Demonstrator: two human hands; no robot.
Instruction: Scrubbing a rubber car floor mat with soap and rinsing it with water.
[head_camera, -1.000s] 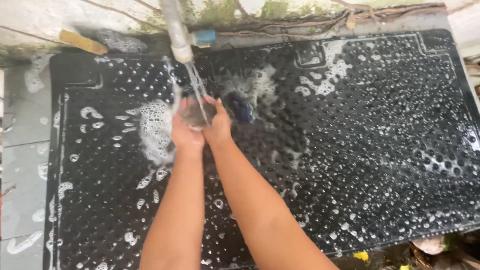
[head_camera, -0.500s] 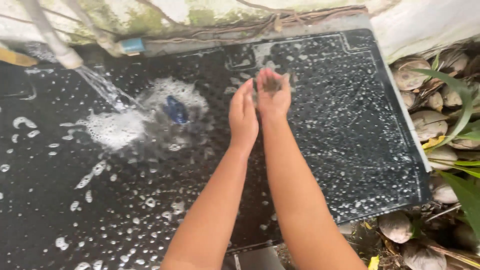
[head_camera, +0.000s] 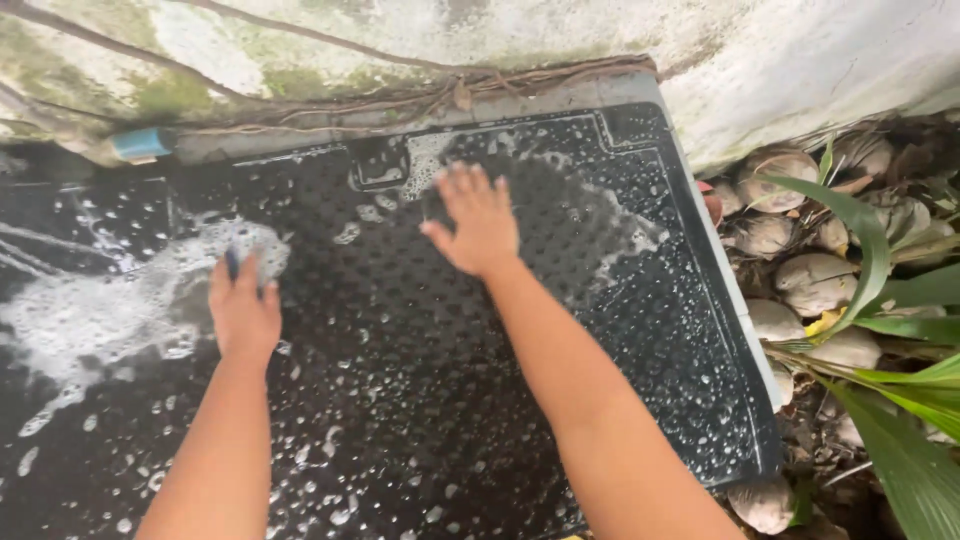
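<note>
View: seen from above, looking down along two bare forearms that reach forward over a wet surface.
Surface: a large black rubber mat with a studded texture lies flat on the ground, beaded with water drops and streaked with white soap foam, thickest at the left.
Left hand: the left hand rests palm down on the mat at the edge of the foam, fingers curled over a small dark blue object. Only a sliver of that object shows above the fingertips, so what it is cannot be told. The hand is closed around it.
Right hand: the right hand lies flat on the mat near its far edge, palm down, fingers spread and extended, holding nothing. It sits well apart from the left hand, farther forward and to the right.
Far edge: a stained, mossy concrete wall runs along the top, with thin brown roots or wires along its base and a small light blue piece at the left.
Right side: beyond the mat's edge lie dry brown coconut husks and long green leaves.
</note>
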